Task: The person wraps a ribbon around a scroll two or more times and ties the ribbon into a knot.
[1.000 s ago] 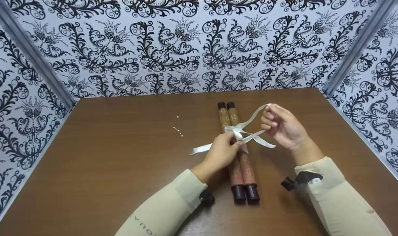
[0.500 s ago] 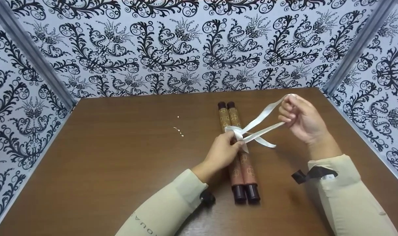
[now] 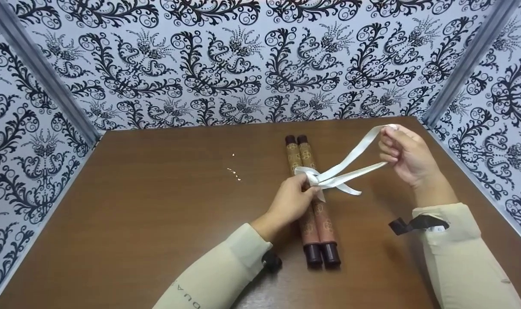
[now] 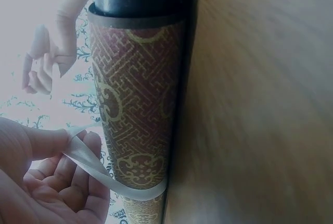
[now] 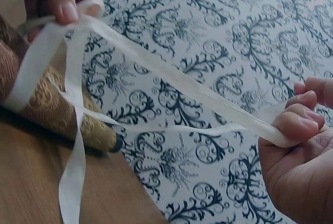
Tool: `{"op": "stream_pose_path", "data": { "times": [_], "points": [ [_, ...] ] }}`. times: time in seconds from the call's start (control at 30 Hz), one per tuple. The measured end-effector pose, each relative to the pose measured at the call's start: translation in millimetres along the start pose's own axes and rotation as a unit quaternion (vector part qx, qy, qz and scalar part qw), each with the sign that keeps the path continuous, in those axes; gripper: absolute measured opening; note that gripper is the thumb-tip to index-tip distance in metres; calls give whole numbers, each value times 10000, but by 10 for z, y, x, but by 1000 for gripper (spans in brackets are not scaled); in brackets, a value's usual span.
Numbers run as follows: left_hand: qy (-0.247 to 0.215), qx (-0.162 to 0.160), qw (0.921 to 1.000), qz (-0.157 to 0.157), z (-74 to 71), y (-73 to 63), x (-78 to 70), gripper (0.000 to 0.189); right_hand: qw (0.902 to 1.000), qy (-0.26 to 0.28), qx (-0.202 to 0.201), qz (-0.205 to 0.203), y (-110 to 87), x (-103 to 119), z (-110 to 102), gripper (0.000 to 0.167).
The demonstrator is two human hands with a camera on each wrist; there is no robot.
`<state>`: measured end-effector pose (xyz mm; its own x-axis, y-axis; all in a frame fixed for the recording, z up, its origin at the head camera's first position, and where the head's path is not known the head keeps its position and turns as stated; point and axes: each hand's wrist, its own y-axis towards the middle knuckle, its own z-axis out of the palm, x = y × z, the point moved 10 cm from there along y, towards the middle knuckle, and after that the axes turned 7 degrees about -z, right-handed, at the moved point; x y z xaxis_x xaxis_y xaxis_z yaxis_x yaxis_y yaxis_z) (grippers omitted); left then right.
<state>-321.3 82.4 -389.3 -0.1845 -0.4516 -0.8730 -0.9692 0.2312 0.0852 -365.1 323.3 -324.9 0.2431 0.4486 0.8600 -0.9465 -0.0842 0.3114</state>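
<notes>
Two patterned scroll rolls (image 3: 324, 227) with dark end caps lie side by side on the table, brocade covered in gold and reddish brown. A white ribbon (image 5: 177, 84) wraps around them near the middle. At that crossing, my left hand (image 3: 286, 199) pinches the ribbon between thumb and fingers over the rolls. My right hand (image 3: 408, 154), raised to the right, has its fingers curled round a long ribbon loop, whose two strands run back to the left hand. A loose ribbon tail (image 3: 349, 189) points right beneath the strands. The left fingers partly hide the crossing.
The brown wooden table (image 3: 135, 214) carries a few small white specks (image 3: 238, 178) left of the rolls. Black-and-white patterned walls (image 3: 226, 64) enclose its back and sides. A dark strap end (image 3: 398, 225) sticks out from the right cuff.
My right hand has moved away to the right and slightly up, drawing the ribbon loop longer and straighter. The ribbon tail on the left has slid out of sight. The left hand stays put.
</notes>
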Motion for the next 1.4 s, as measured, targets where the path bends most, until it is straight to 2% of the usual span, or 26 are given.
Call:
{"op": "stream_pose_path", "data": {
  "times": [0.23, 0.37, 0.5, 0.6, 0.7, 0.83, 0.9, 1.0, 1.03, 1.1, 1.23, 1.27, 1.3, 1.4],
  "points": [
    [-123, 35, 9999, -47, 6, 11, 5, 12, 9993, -294, -218, -30, 23, 76, -274, 23],
    [-153, 48, 9998, -78, 11, 19, 13, 14, 9967, -733, -338, 40, 20, 108, -471, 14],
    [-141, 59, 9998, -85, 13, 20, 22, 15, 9869, -1484, -542, 315, 4, 45, -700, 8],
    [-139, 73, 9998, -101, 15, 17, 33, 14, 9734, -2078, -694, 668, -11, -67, -871, 8],
    [-97, 73, 9999, -107, 14, 17, 45, 13, 9441, -3055, -716, 1015, -23, -177, -1027, 12],
    [-37, 77, 9999, -91, 18, 21, 55, 11, 8908, -4306, -561, 1337, -43, -284, -1175, 18],
    [-41, 76, 9999, -94, 17, 24, 58, 11, 8712, -4673, -448, 1437, -54, -336, -1218, 22],
    [-47, 63, 9999, -115, 13, 27, 60, 12, 8504, -5019, -217, 1560, -67, -418, -1249, 34],
    [-54, 60, 9999, -120, 13, 29, 61, 13, 8386, -5219, -99, 1556, -69, -433, -1253, 38],
    [-74, 67, 9999, -118, 17, 32, 59, 13, 8072, -5707, 117, 1504, -73, -434, -1263, 46],
    [-122, 76, 9998, -108, 28, 32, 59, 12, 7338, -6655, 368, 1318, -79, -393, -1260, 53],
    [-129, 84, 9998, -111, 32, 31, 61, 12, 7248, -6760, 377, 1277, -78, -383, -1244, 54],
    [-129, 91, 9998, -115, 36, 29, 63, 12, 7239, -6779, 377, 1222, -74, -380, -1210, 54],
    [-135, 77, 9998, -111, 26, 34, 57, 12, 7375, -6683, 426, 877, -10, -339, -978, 52]
  ]
}}
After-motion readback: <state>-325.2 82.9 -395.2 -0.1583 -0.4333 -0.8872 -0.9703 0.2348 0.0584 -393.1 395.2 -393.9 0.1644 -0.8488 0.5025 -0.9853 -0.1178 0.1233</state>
